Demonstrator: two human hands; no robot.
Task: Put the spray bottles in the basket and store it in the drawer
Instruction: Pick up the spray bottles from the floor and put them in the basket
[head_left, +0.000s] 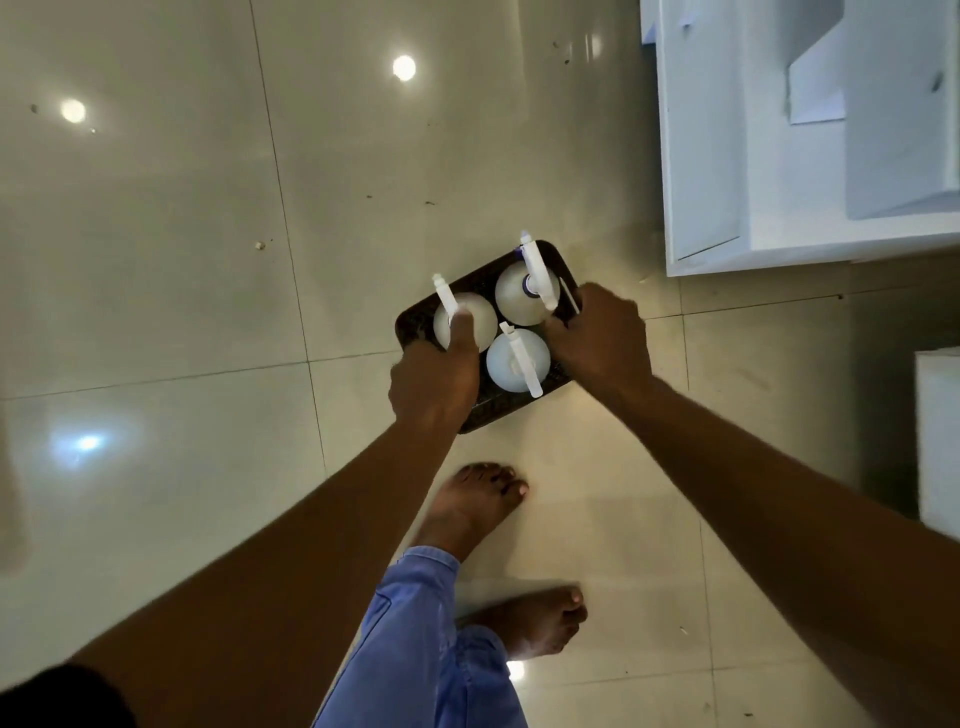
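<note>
Above the glossy tiled floor (208, 260), near the middle of the view, a dark woven basket (470, 283) sits between two hands, with three white spray bottles standing upright inside it; one at the far right (522, 296), one at the left (467, 317), one nearest (514, 358). The left hand (434, 387) is curled over the basket's near-left rim, one finger lying up against the left bottle; the right hand (600, 338) is clenched on the right rim, beside the far bottle's trigger head. A white cabinet (779, 156) with an open compartment stands far right.

Judging from this, the bottles look top-heavy and loosely packed; a tilt of the basket could topple one, and a nozzle standing proud of the rim might catch on the drawer's edge.

Whether the basket rests on the floor or is lifted clear cannot be told; its near-left corner is covered by the left hand; the fingertips under both rims are hidden; the cabinet is cut off at the frame's edge.
</note>
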